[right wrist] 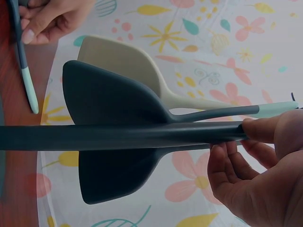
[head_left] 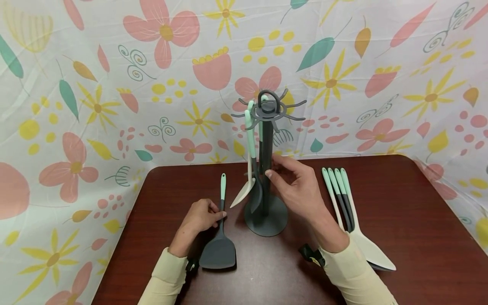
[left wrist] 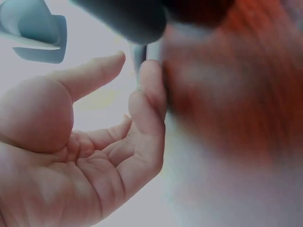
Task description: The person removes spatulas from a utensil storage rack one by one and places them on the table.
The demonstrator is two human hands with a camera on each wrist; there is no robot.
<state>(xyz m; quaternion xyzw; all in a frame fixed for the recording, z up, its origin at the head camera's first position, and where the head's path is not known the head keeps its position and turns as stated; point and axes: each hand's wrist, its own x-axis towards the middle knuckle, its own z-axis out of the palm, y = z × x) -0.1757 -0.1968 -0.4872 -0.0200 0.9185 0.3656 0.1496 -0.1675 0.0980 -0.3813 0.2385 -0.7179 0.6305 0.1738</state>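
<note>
A dark grey turner with a mint handle end lies at the table's left. My left hand pinches its handle between thumb and curled fingers; its blade looms blurred at the top of the left wrist view. Right of it stands a dark grey utensil stand with a round base and a ring of hooks. My right hand grips the stand's pole, thumb in front and fingers around it. On the stand's left side hang a cream utensil and two dark utensils, one a broad-headed dark utensil.
Several mint-tipped utensils lie bunched at the table's right, a cream turner on top, partly behind my right forearm. A flower-patterned cloth hangs behind the dark red-brown table.
</note>
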